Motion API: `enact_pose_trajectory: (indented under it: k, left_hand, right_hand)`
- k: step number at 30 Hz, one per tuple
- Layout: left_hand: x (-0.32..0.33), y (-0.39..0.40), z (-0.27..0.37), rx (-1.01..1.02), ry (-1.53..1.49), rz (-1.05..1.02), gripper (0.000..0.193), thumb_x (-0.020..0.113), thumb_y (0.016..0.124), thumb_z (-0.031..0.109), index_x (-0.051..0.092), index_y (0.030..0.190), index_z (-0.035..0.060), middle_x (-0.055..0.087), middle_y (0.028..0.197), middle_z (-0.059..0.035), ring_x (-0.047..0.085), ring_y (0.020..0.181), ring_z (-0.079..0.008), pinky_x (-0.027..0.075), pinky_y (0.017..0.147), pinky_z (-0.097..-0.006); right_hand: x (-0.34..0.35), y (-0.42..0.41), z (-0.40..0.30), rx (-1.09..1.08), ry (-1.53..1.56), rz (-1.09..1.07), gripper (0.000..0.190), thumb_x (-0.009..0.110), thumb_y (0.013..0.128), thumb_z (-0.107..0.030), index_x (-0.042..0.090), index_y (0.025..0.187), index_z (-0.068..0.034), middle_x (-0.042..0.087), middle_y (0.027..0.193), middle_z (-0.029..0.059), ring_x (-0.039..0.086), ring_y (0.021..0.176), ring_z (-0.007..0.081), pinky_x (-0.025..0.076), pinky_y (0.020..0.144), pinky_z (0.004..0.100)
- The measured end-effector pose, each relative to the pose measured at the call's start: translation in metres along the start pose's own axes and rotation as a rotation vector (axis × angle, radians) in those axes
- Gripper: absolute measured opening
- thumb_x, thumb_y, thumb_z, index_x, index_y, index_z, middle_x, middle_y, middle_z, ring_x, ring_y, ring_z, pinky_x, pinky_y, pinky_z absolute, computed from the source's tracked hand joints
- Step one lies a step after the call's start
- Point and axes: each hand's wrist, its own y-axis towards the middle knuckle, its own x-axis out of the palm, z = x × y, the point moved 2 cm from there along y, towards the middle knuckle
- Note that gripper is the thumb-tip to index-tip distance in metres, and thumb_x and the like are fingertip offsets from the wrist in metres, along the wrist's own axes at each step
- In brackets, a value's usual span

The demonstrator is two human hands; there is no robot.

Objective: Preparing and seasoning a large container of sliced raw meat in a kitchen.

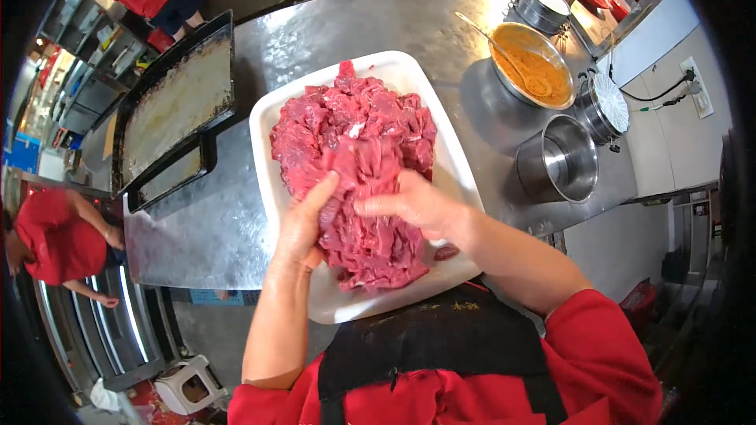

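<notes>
A white plastic tray on the steel table holds a large heap of raw red meat pieces. My left hand grips the near part of the heap from its left side, thumb on top and fingers hidden under or behind the meat. From the right, my right hand holds the same meat, with its thumb laid across the top and the other fingers partly hidden. The meat between both hands is slightly blurred. One small meat piece lies apart on the tray, near my right wrist.
Black-rimmed baking trays stand at the left of the steel table. At the right are a bowl of orange sauce with a ladle, an empty steel pot and lidded pots. Two people in red shirts are at the far left.
</notes>
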Motion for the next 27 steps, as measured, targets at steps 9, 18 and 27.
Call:
enact_pose_trajectory:
  k: [9, 18, 27]
  left_hand:
    - [0.053, -0.071, 0.087, 0.844, 0.639, -0.149, 0.038, 0.062, 0.076, -0.008, 0.059, 0.113, -0.0023, 0.062, 0.108, -0.0056, 0.057, 0.095, -0.0103, 0.045, 0.084, -0.0246]
    - [-0.040, -0.027, -0.032, 0.412, 1.038, 0.259, 0.076, 0.070, 0.067, 0.010, 0.038, 0.136, 0.0006, 0.045, 0.126, -0.0237, 0.043, 0.122, -0.0341, 0.034, 0.105, -0.0386]
    - [-0.041, 0.032, -0.083, -0.344, -0.094, 0.190, 0.071, 0.057, 0.084, 0.052, 0.043, 0.133, 0.0023, 0.051, 0.131, -0.0163, 0.048, 0.122, -0.0318, 0.038, 0.102, -0.0468]
  right_hand:
    - [0.032, -0.030, -0.125, -0.717, -0.513, 0.107, 0.027, 0.053, 0.070, 0.010, 0.061, 0.094, 0.001, 0.062, 0.088, 0.0004, 0.057, 0.080, 0.0089, 0.046, 0.074, 0.0239]
    - [-0.032, -0.040, -0.010, -0.113, -1.134, 0.162, 0.076, 0.072, 0.065, -0.005, 0.039, 0.133, 0.000, 0.047, 0.127, 0.0160, 0.045, 0.121, 0.0261, 0.037, 0.102, 0.0356]
    - [-0.029, 0.008, 0.061, 0.520, 0.159, 0.268, 0.066, 0.078, 0.074, -0.020, 0.048, 0.130, -0.005, 0.051, 0.130, 0.0131, 0.052, 0.117, 0.0243, 0.042, 0.100, 0.0399]
